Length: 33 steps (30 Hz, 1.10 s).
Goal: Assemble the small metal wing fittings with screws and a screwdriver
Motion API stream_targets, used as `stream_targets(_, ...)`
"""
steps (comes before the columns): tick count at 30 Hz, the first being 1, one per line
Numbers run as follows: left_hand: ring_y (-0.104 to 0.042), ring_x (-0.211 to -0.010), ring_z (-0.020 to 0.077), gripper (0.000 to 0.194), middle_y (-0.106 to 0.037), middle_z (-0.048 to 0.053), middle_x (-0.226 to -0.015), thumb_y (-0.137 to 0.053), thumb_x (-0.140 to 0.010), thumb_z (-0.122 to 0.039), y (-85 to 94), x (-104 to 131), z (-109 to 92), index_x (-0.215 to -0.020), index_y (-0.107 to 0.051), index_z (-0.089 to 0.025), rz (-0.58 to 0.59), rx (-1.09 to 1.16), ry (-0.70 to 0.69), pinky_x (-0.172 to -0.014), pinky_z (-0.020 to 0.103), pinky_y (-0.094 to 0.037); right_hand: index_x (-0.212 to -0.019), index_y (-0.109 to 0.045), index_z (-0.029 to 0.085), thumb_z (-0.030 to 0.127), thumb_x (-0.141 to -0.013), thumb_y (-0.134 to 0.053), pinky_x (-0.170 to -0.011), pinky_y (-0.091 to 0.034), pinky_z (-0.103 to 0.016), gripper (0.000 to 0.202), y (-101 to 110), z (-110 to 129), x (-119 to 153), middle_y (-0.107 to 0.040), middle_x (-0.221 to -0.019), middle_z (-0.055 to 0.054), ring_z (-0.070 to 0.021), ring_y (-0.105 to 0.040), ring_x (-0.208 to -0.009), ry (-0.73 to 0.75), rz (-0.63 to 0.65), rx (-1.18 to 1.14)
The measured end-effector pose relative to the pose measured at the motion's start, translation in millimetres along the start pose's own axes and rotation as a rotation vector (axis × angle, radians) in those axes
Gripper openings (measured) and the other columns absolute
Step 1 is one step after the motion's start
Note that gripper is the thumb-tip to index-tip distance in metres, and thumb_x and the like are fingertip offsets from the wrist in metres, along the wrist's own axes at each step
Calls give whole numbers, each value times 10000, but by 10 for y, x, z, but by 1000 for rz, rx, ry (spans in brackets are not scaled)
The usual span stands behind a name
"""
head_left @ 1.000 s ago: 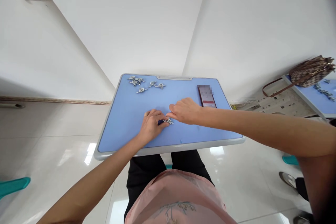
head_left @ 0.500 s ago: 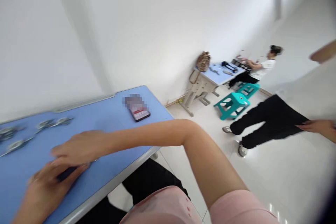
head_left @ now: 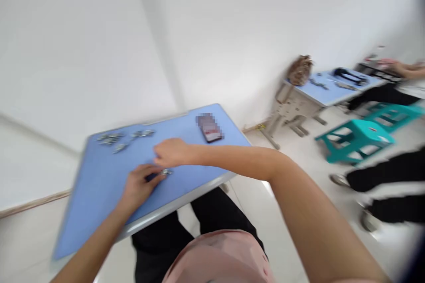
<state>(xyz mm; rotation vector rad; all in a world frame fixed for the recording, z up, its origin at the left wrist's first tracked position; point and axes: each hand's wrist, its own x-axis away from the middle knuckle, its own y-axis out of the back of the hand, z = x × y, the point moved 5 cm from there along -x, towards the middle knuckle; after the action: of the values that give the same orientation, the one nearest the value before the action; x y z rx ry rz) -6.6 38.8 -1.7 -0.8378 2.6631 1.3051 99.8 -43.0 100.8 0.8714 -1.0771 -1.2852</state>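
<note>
On the blue tabletop point(head_left: 99, 194), my left hand point(head_left: 141, 181) is closed around a small dark object with a shiny metal end point(head_left: 167, 171). The fingers lie along its far side and the thumb along its near side; its exact kind is too blurred to tell. Just beyond it, my right hand point(head_left: 171, 152) has its fingers curled downward, close to the left fingertips. Whatever the right fingers hold, if anything, is hidden. Several silvery metal pieces point(head_left: 111, 138) lie in a loose group toward the table's far left, with another cluster point(head_left: 142, 133) beside them.
A phone point(head_left: 209, 128) rests at the table's far right. White wall runs behind. To the right are teal stools point(head_left: 357, 139), a second blue table point(head_left: 318, 92) bearing a brown patterned bag point(head_left: 299, 70), a seated person's arms point(head_left: 408, 70) and a standing person's dark trousers point(head_left: 395, 168).
My view has swung left, so the whole table shows and things sit further right in the picture. The right hand has lifted slightly off the left hand, uncovering the object's metal end.
</note>
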Motion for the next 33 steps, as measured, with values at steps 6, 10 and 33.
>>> stream_targets(6,-617,-921,239,184,-722,34,-918,-670,-788,-413,-11,-72,54,-861,-757,-269,20,-56,52,-915,429,-433,-975,-634,164,319,-939,-502,-622,-397,-239,207,-32,-111,-50,-715,-921,-77,-183,-647,-819,46,24,68)
stream_targets(10,-602,-912,222,147,-713,30,-910,-686,-799,-375,-18,-47,67,-873,-757,-270,33,-40,61,-916,410,-415,-1067,-598,169,302,-960,-472,-570,-391,-240,212,-68,-109,22,-718,-934,-75,-174,-660,-756,47,127,107)
stream_targets(33,-582,-933,221,73,-695,14,-908,-712,-799,-298,15,-33,69,-857,-739,-262,25,-13,68,-950,430,-378,-1128,-601,185,351,-975,-445,-598,-334,-265,274,-21,112,-129,-716,-1031,-82,-198,-658,-850,68,146,330)
